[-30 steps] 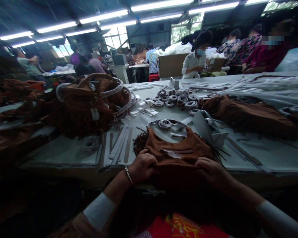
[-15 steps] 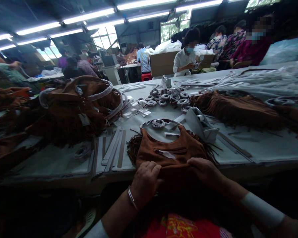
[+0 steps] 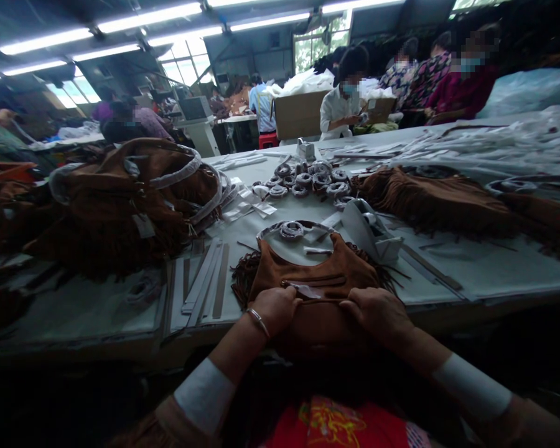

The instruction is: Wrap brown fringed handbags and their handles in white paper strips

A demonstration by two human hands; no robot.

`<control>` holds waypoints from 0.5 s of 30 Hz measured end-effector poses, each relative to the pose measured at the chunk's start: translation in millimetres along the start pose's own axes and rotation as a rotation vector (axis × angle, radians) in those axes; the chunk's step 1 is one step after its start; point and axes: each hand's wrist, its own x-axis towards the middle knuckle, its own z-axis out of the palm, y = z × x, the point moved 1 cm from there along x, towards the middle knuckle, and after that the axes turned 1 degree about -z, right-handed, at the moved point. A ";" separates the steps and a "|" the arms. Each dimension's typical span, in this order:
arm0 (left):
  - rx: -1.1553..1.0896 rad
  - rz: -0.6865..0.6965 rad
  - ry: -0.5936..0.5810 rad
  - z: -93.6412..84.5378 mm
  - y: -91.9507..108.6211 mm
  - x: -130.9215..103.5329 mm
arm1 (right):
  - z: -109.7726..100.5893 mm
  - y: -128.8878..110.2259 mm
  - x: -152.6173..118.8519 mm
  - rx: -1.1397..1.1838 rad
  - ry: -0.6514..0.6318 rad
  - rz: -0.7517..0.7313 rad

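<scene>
A brown fringed bag [image 3: 312,270] lies at the table's front edge, its lower part hanging over toward me. My left hand [image 3: 276,309], with a silver bracelet at the wrist, pinches a fold of the bag on the left. On the right, my right hand [image 3: 378,311] grips the same fold with its fingers closed. Between the hands the fold runs as a straight ridge, just below a zip with a clear-wrapped pull [image 3: 307,290]. The bag's wrapped strap arches behind it, around a coiled strap [image 3: 291,229].
Piled brown bags [image 3: 130,205] stand at the left, beside flat strips [image 3: 205,286]. Behind the bag are wrapped coils [image 3: 303,180] and a grey tape dispenser [image 3: 371,233]. More fringed bags [image 3: 443,202] lie at the right. Several people are beyond the table.
Both hands have moved up the bag, toward the zip, still holding its fabric. More of the bag's lower part shows below them. The view has shifted slightly.
</scene>
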 end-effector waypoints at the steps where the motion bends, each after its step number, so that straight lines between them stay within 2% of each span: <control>1: -0.003 -0.003 -0.023 -0.7 0.6 2.8 | -1.0 -2.5 2.0 -0.030 -0.014 0.011; 5: 0.006 -0.012 -0.076 -1.0 2.6 4.7 | -3.7 -10.0 1.2 -0.102 -0.012 0.005; 10: 0.011 -0.027 -0.087 -3.7 3.7 6.5 | -10.9 -24.2 -2.8 -0.133 0.008 -0.052; 15: -0.003 -0.092 -0.035 -18.2 -9.4 26.8 | -17.3 -27.3 29.9 0.028 -0.139 -0.040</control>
